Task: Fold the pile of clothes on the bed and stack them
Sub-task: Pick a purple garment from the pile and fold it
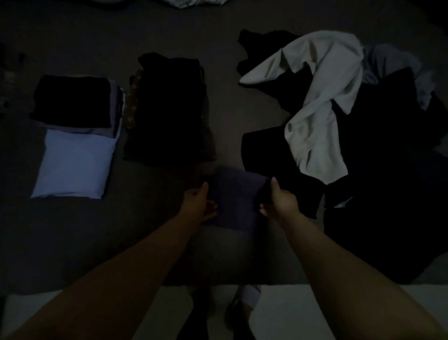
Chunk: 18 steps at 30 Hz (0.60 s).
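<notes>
A folded dark purple garment (236,199) lies on the dim bed in front of me. My left hand (200,203) grips its left edge and my right hand (281,201) grips its right edge, thumbs on top. To the right sprawls the unfolded pile (378,136) of dark clothes with a light grey garment (320,102) draped over it. On the left sit two stacks: a dark folded stack (167,109) in the middle, and a black folded piece (72,100) on top of a light blue folded garment (75,165).
The bed's grey cover (72,242) stretches across the scene, its near edge (278,284) running above the pale floor. A white bundle (191,3) shows at the far top edge. Small dark items lie at the far left (7,75).
</notes>
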Tool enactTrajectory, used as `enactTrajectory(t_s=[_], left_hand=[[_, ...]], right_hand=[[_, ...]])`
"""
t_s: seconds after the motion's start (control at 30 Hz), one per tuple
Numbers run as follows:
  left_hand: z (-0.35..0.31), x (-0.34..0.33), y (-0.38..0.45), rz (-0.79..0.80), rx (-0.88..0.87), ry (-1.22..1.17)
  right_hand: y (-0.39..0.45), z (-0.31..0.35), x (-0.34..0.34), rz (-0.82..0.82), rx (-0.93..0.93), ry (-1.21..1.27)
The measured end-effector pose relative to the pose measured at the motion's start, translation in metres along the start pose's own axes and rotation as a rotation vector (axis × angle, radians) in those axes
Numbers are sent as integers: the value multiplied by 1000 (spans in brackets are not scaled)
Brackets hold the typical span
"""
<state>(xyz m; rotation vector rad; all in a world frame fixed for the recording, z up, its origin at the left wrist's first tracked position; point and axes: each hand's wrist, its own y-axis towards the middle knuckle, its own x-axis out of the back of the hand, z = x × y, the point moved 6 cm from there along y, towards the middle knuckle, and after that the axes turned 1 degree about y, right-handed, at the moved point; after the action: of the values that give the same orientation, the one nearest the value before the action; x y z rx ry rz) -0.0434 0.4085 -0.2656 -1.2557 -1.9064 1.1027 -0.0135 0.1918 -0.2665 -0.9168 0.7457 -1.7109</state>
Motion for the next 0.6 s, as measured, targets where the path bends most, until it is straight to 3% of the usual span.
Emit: enactTrajectory(t_s=[0.1, 0.2, 0.27, 0.37, 0.5, 0.6], left_hand=[[15, 12, 22, -112, -200, 528], [20, 9, 28, -118, -371, 763], [19, 0, 36, -106, -420, 793], [18, -14, 49, -96, -301, 750], [8, -23, 64, -214, -297, 870], [2, -34, 79, -151, -322, 734]], right_hand=[[8, -27, 2, 31, 36, -227], [13, -45, -1, 17, 49, -240], [17, -47, -4, -50, 109, -247], [22, -43, -11, -138, 169, -224], [35, -22, -14, -242, 291, -168], [51, -14, -24, -238, 281, -51]])
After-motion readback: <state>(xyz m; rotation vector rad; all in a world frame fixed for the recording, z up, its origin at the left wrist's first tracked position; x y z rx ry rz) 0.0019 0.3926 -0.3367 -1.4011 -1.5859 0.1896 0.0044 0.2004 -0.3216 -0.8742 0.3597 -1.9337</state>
